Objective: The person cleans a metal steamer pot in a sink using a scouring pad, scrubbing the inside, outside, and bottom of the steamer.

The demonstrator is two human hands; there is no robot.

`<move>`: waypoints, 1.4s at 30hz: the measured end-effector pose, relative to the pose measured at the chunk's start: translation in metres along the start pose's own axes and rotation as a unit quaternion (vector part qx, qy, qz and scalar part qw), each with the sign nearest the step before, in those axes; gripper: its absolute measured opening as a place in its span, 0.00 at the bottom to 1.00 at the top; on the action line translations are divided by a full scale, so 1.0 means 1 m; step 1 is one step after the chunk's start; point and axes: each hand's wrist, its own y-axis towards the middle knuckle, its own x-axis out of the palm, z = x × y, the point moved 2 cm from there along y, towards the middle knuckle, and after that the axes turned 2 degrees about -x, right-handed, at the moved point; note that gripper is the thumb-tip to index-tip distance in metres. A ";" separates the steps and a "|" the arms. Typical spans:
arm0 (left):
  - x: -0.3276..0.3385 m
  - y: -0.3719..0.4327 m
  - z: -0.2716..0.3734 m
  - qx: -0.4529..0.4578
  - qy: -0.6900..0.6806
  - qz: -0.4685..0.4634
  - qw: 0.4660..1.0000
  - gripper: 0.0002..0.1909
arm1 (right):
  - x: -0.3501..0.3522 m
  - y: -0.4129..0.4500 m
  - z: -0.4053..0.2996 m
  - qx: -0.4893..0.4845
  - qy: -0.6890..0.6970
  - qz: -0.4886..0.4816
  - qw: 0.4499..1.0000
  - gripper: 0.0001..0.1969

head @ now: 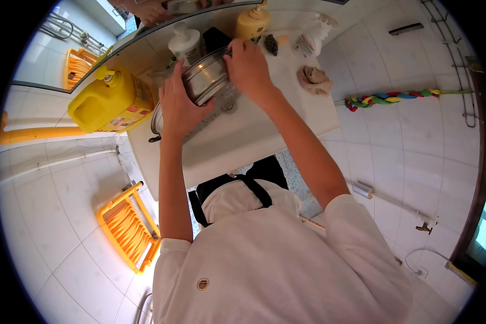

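Observation:
Before me, my two hands hold a stainless-steel pot or bowl (pixel 204 81), tilted over a white washbasin (pixel 275 117). My left hand (pixel 179 101) grips its left side with the thumb spread along the lower edge. Around the upper right rim curl the fingers of my right hand (pixel 249 67). The vessel's shiny side wall faces me, and I cannot see its inside. Below it, drops or wet specks show on the basin near the drain (pixel 229 106). Behind my left wrist, partly hidden, rests another round metal piece (pixel 156 121) with a dark handle or knob.
A yellow jug (pixel 105 99) with a pump stands left. Along the back are a white pump bottle (pixel 185 42), a yellow pump bottle (pixel 252 22), a dark scrubber-like clump (pixel 271 44) and a spray bottle (pixel 312 40). A crumpled cloth (pixel 314 80) lies right. A mirror (pixel 146 30) edges the back.

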 end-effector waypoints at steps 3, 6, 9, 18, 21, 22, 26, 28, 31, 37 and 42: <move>0.000 0.001 -0.005 0.018 -0.008 0.023 1.000 0.55 | 0.016 -0.011 -0.059 -0.115 0.114 0.047 0.986 0.12; 0.000 0.000 -0.010 0.032 -0.019 0.023 0.999 0.55 | 0.022 -0.006 -0.051 -0.103 0.071 0.062 0.990 0.14; 0.002 0.001 -0.003 0.012 0.004 0.000 1.000 0.56 | 0.011 0.008 -0.025 -0.034 0.049 0.053 0.997 0.14; 0.000 -0.001 0.000 0.015 -0.003 0.004 1.000 0.55 | 0.011 0.016 -0.010 0.003 -0.014 0.017 1.000 0.13; 0.001 -0.001 0.002 0.011 0.005 0.004 1.000 0.56 | 0.014 0.010 -0.028 0.004 -0.012 0.009 1.000 0.12; 0.001 -0.002 0.001 0.015 0.002 0.010 1.000 0.55 | 0.019 0.005 -0.046 -0.016 -0.011 -0.008 1.000 0.11; 0.001 -0.003 0.004 0.011 -0.039 -0.002 0.999 0.55 | 0.025 0.002 -0.047 -0.060 -0.012 0.047 0.997 0.11; 0.001 -0.002 0.005 0.033 -0.004 0.024 0.999 0.55 | 0.013 0.005 -0.029 -0.018 -0.013 0.045 0.999 0.11; 0.003 0.000 0.010 0.010 0.001 0.000 1.000 0.54 | 0.015 0.004 -0.036 0.006 0.008 0.033 0.999 0.09; -0.002 -0.002 0.004 0.012 -0.014 0.014 1.000 0.54 | 0.016 0.003 -0.044 -0.019 0.001 0.058 0.998 0.09; 0.002 -0.004 0.009 0.027 0.009 0.011 1.000 0.54 | 0.010 -0.002 -0.037 0.011 -0.012 0.028 0.999 0.11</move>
